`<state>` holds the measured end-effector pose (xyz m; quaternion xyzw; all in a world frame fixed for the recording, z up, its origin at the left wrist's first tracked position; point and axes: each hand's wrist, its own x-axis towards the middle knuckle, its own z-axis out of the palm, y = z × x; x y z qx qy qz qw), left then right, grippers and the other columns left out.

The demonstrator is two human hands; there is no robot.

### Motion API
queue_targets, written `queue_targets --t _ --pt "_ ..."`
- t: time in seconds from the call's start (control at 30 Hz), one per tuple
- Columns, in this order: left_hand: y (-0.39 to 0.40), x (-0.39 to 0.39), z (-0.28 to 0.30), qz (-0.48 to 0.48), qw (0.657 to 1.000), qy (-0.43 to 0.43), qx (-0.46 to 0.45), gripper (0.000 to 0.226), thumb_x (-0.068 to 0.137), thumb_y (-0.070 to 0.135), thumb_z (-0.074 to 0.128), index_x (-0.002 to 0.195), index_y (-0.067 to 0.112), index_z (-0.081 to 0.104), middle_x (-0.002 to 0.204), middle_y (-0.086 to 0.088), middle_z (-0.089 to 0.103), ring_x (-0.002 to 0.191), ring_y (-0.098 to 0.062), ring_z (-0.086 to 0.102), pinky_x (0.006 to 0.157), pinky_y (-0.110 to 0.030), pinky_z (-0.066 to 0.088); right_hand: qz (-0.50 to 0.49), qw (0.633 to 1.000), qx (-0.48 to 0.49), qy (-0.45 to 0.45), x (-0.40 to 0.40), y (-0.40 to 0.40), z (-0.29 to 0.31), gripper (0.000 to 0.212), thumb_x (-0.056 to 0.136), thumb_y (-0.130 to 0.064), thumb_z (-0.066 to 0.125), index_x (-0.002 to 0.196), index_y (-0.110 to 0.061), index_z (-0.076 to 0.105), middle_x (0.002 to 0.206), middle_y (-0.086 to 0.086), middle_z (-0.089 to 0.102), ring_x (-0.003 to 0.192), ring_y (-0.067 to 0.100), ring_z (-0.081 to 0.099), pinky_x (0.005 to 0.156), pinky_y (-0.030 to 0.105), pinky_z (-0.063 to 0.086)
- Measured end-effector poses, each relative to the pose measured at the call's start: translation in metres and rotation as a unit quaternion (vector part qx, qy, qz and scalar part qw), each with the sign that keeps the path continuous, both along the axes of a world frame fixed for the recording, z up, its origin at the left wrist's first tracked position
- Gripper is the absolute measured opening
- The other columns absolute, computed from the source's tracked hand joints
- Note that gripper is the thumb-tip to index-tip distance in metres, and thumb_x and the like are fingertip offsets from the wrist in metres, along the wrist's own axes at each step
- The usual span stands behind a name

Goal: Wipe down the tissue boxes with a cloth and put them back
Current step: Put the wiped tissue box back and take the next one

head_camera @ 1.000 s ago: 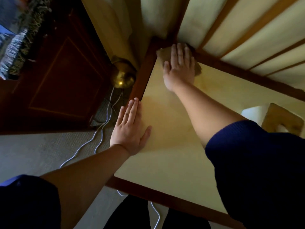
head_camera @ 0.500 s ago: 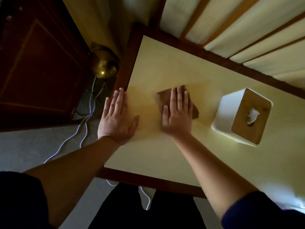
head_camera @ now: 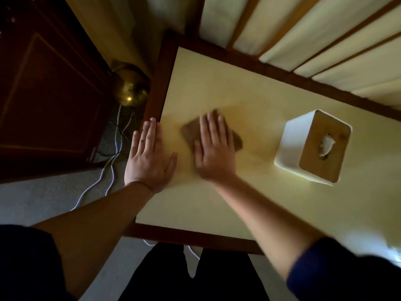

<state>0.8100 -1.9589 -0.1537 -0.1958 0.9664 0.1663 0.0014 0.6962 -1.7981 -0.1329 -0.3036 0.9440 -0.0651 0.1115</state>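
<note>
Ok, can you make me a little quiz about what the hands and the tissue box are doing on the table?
1. True or false: the right hand lies flat on the brown cloth.
2. What does the left hand touch: A the tissue box, B the table, C the cloth?
3. Fill in: a white ____ pokes out of the box's wooden top.

Key: 1 true; 2 B; 3 tissue.
</note>
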Motion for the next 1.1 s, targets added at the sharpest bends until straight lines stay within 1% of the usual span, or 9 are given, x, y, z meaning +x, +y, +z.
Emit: queue_targets --t 0.1,0.3,0.37,0.47,0.63,0.8,0.93,1.0,1.1 --pt "0.001 0.0 0.0 -0.002 1.0 0.003 -0.002 0.086 0.1 0.055 0.034 0.164 0.002 0.011 0.173 -0.014 0.008 0.16 -0.028 0.005 0.13 -0.049 0.006 0.039 0.998 0.023 -0.053 0.041 0.044 0.004 0.066 0.111 -0.045 0.025 0.17 -0.024 0.002 0.178 -0.004 -0.005 0.162 0.02 -0.015 0.132 0.046 0.001" --pt "0.001 0.0 0.001 -0.009 1.0 0.0 -0.014 0.084 0.102 0.055 0.032 0.164 0.002 0.011 0.173 -0.016 0.009 0.16 -0.029 0.005 0.13 -0.051 0.007 -0.138 0.989 0.0 0.047 -0.063 0.04 -0.009 0.066 0.106 -0.042 0.036 0.165 -0.013 0.03 0.173 0.01 0.027 0.16 0.035 0.023 0.129 0.051 0.019" --pt "0.002 -0.001 0.001 -0.012 1.0 0.0 -0.014 0.084 0.102 0.055 0.032 0.164 0.002 0.01 0.173 -0.016 0.008 0.161 -0.029 0.004 0.13 -0.05 0.006 -0.172 0.984 0.004 0.035 -0.074 0.04 -0.01 0.067 0.106 -0.043 0.033 0.167 -0.014 0.026 0.174 0.008 0.023 0.161 0.032 0.019 0.13 0.049 0.015" --pt "-0.001 -0.001 0.0 -0.013 1.0 -0.004 -0.015 0.085 0.101 0.055 0.032 0.164 0.003 0.009 0.173 -0.016 0.006 0.16 -0.03 0.002 0.13 -0.047 0.001 -0.203 0.979 0.019 0.005 -0.026 0.061 -0.007 0.069 0.107 -0.044 0.025 0.169 -0.016 0.016 0.177 0.006 0.012 0.163 0.03 0.01 0.13 0.047 0.011" --pt "0.002 -0.001 0.0 -0.01 1.0 0.007 -0.011 0.085 0.101 0.054 0.033 0.164 0.002 0.01 0.172 -0.017 0.007 0.16 -0.031 0.004 0.13 -0.048 0.001 -0.188 0.98 0.05 -0.042 0.068 0.127 0.002 0.068 0.108 -0.042 0.025 0.169 -0.016 0.009 0.178 0.005 0.003 0.164 0.029 0.002 0.132 0.049 0.006" --pt "0.003 -0.002 0.001 -0.008 1.0 -0.006 -0.006 0.086 0.1 0.053 0.035 0.164 0.003 0.006 0.173 -0.016 0.005 0.16 -0.03 0.003 0.13 -0.048 -0.001 -0.219 0.975 0.034 -0.034 0.037 0.074 -0.001 0.07 0.105 -0.043 0.024 0.169 -0.018 0.008 0.178 0.004 0.003 0.164 0.029 0.0 0.131 0.051 0.006" --pt "0.001 0.0 0.001 -0.016 1.0 0.003 -0.015 0.085 0.1 0.053 0.033 0.164 0.003 0.008 0.172 -0.019 0.006 0.16 -0.034 0.005 0.13 -0.048 -0.001 -0.088 0.994 0.004 -0.057 0.036 0.02 0.003 0.069 0.108 -0.044 0.026 0.17 -0.021 0.006 0.178 0.0 0.0 0.163 0.024 -0.007 0.131 0.048 0.002" --pt "0.003 0.0 0.002 -0.014 1.0 0.002 -0.005 0.084 0.1 0.052 0.033 0.164 0.003 0.01 0.172 -0.019 0.008 0.16 -0.034 0.005 0.13 -0.048 -0.001 -0.049 0.997 -0.003 -0.067 0.042 0.027 0.003 0.067 0.11 -0.044 0.028 0.17 -0.023 0.007 0.178 -0.002 0.0 0.163 0.022 -0.008 0.131 0.047 0.003" --pt "0.005 -0.001 0.002 -0.008 1.0 0.008 -0.014 0.083 0.1 0.051 0.033 0.164 0.002 0.011 0.172 -0.02 0.009 0.16 -0.034 0.006 0.13 -0.048 0.0 -0.12 0.992 -0.031 -0.029 0.051 0.075 -0.003 0.066 0.108 -0.043 0.036 0.169 -0.023 0.02 0.177 -0.001 0.013 0.164 0.024 0.004 0.131 0.046 0.009"
